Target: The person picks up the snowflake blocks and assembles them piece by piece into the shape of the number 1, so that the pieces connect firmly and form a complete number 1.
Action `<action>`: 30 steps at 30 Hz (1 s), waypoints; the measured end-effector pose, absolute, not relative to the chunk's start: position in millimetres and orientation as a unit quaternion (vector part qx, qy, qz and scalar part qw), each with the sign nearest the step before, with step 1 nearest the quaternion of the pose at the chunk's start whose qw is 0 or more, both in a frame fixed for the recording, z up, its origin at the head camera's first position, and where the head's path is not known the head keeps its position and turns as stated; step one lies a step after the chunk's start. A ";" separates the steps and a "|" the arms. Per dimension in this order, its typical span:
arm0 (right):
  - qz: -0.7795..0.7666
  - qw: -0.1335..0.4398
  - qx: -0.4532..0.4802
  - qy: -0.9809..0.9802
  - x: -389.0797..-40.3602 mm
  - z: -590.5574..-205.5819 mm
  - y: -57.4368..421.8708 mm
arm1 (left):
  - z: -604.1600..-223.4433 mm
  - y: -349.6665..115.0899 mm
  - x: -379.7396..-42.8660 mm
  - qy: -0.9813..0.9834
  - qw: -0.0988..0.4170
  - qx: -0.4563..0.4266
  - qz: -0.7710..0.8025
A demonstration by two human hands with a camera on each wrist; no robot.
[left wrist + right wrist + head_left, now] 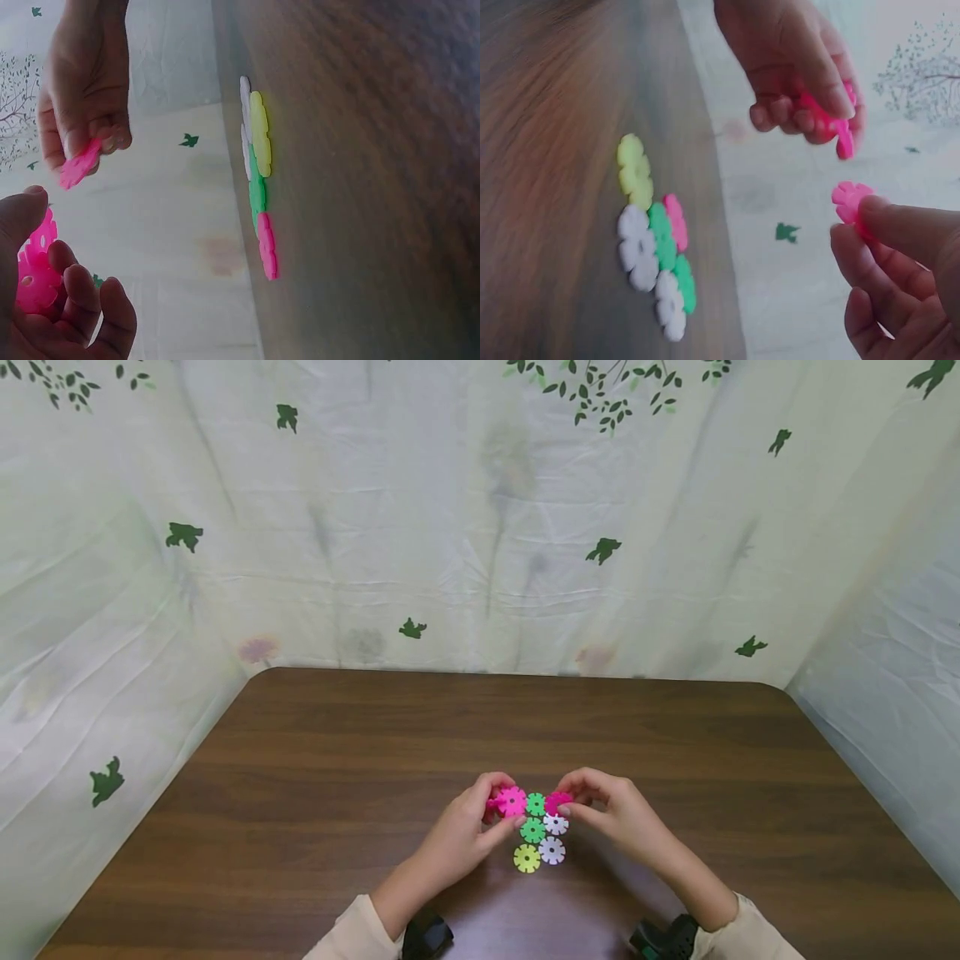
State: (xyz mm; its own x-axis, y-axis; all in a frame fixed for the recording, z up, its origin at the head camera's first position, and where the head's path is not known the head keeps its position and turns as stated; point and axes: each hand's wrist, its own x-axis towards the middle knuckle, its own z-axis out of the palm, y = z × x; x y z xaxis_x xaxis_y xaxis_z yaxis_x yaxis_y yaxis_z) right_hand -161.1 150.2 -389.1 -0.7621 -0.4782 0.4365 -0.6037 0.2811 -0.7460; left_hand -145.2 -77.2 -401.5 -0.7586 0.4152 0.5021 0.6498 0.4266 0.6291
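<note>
My left hand (468, 827) holds joined pink flower-shaped discs (37, 281) between thumb and fingers, above the table. One of these stands at an angle to the other in the right wrist view. Opposite, my right hand (618, 810) pinches a single pink flower-shaped disc (850, 201) by its edge. The two hands' discs are apart. Below them a cluster lies flat on the table: a yellow disc (527, 858), white discs (552, 850), green discs (532, 830) and another pink disc (676, 222). From the head, the left hand's discs partly cover this area.
The brown wooden table (337, 752) extends around the hands. A pale cloth (450, 527) with green leaf and bird prints hangs behind it and along both sides. Dark wrist devices (427, 937) sit at both wrists, near the table's front.
</note>
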 end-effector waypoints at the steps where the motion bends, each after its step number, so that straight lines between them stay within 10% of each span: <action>1: 0.496 0.069 0.338 -0.797 -161.1 -387.4 148.2 | -401.7 -76.9 -144.9 -0.833 0.134 -0.321 -0.431; 30: 0.614 0.022 0.332 -0.715 -158.1 -385.3 122.2 | -404.5 -75.2 -143.2 -0.822 0.120 -0.320 -0.456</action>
